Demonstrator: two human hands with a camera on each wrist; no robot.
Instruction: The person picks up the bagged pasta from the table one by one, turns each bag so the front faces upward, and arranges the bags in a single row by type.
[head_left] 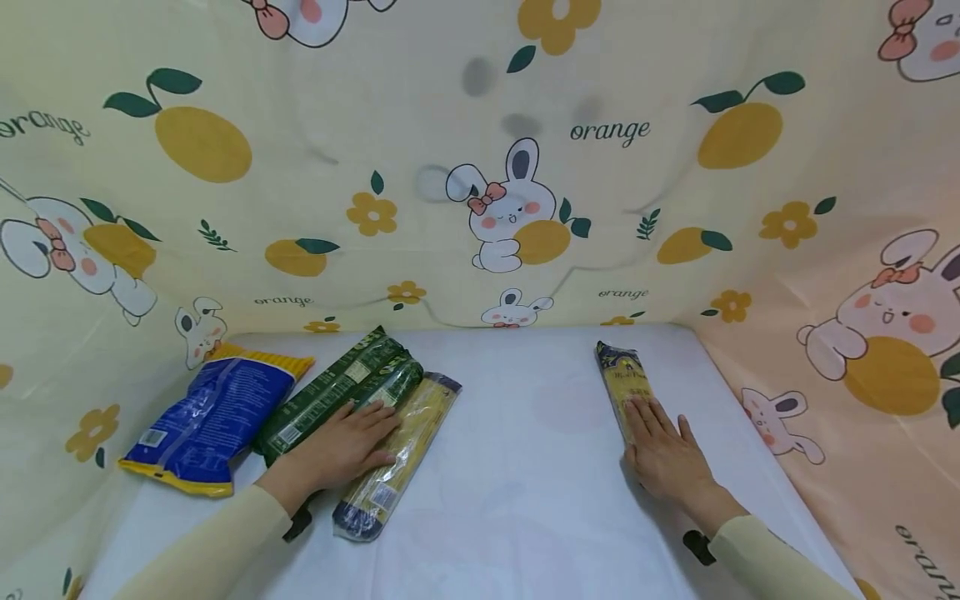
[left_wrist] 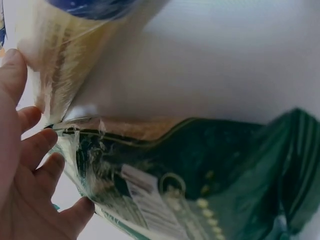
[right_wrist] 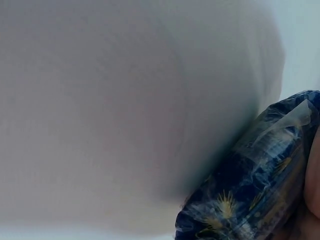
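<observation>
My left hand (head_left: 341, 446) rests palm down with fingers spread, over a green plastic package (head_left: 318, 404) and a clear pack of spaghetti (head_left: 408, 442) with dark blue ends. In the left wrist view, the fingers (left_wrist: 42, 145) touch the near side of the green wrapper (left_wrist: 215, 170), and the spaghetti pack (left_wrist: 65, 55) lies beside it. Farther right, my right hand (head_left: 667, 458) lies with extended fingers on the lower part of another slim pasta pack (head_left: 622, 371). The right wrist view shows that pack's blue printed end (right_wrist: 240, 195); most of the hand is out of frame.
A blue bag (head_left: 213, 417) with yellow ends lies at the left of the white table (head_left: 525, 500), beside the green package. A cloth printed with rabbits and oranges (head_left: 420, 150) rises behind the table and along both sides.
</observation>
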